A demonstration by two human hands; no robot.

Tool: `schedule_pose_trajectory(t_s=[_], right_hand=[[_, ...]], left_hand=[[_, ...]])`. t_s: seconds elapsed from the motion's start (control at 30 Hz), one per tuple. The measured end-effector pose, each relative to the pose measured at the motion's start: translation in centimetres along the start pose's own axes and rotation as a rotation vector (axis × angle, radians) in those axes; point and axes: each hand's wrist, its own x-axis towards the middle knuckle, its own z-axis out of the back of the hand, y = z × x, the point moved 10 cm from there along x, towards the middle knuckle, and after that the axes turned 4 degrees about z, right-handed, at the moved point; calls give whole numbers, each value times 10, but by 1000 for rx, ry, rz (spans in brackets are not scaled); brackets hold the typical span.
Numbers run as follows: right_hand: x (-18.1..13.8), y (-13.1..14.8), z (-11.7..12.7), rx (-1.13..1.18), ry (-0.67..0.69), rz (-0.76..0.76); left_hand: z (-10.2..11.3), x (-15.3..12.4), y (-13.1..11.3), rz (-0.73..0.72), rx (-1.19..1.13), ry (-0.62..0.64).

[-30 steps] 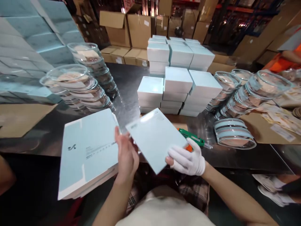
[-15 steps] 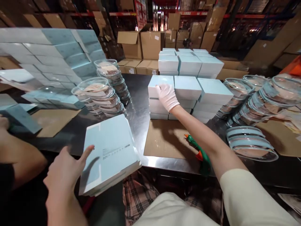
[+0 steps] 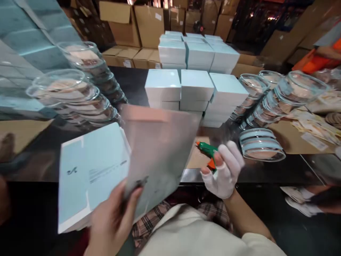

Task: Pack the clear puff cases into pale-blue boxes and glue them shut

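Note:
My left hand (image 3: 114,209) is bare and pinches the lower edge of a flattened carton (image 3: 160,153), held tilted and blurred by motion. Left of it lies a stack of light-blue flattened cartons (image 3: 98,167) with small print on the top one. My right hand (image 3: 223,170), in a white glove with bare thumb and fingertips, is raised with loosely curled, parted fingers and nothing in them. Just beside it, a green glue gun (image 3: 207,148) with an orange tip and trigger lies on a cardboard sheet (image 3: 195,158), partly hidden by the hand.
White boxes (image 3: 197,78) stand stacked in rows behind the carton. Stacks of clear round dishes rise at left (image 3: 64,81) and right (image 3: 290,85). More dishes (image 3: 262,145) lie near the right hand. A person's shoes (image 3: 298,199) show at lower right.
My left hand has lifted one flattened carton off the stack and brought it rightward. My right hand has left the white boxes and come back beside the glue gun. The view has shifted.

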Motion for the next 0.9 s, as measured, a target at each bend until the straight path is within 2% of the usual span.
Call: schedule_pose_trajectory(t_s=[0.07, 0.1, 0.17, 0.23, 0.3, 0.4, 0.5, 0.57, 0.67, 0.73, 0.77, 0.8, 0.83, 0.9], right_hand=[[-14, 0, 14, -26, 61, -19], [-19, -2, 15, 5, 123, -27], [-29, -8, 15, 105, 236, -59], [-40, -17, 20, 180, 295, -133], [-54, -29, 21, 253, 377, -253], [-89, -37, -4, 559, 669, -524], [-135, -6, -41, 1097, 988, -784], [-160, 20, -59, 1394, 1063, -953], [-190, 41, -71, 1614, 1004, -1176], [-201, 47, -64, 1641, 1008, -1121], [-204, 43, -59, 1579, 991, -1061], [-207, 32, -52, 1451, 931, -1018], [-207, 14, -43, 1272, 819, -996], [-204, -22, -17, 865, 494, -981]], left_hand=[[-66, -5, -29, -170, -51, 272], [-92, -10, -39, -228, -80, 392], [-124, -17, -45, -267, -132, 556], [-133, -21, -38, -248, -164, 645], [-129, -23, -27, -239, -177, 708], [-114, -15, -7, -227, -107, 668], [-109, -13, 1, -288, -7, 590], [-122, -27, 2, -352, 74, 638], [-146, -58, 17, -323, 226, 772], [-156, -79, 35, -235, 243, 888], [-157, -86, 43, -188, 217, 927], [-156, -89, 51, -142, 178, 922], [-151, -86, 57, -95, 133, 861], [-134, -72, 68, 6, 20, 604]])
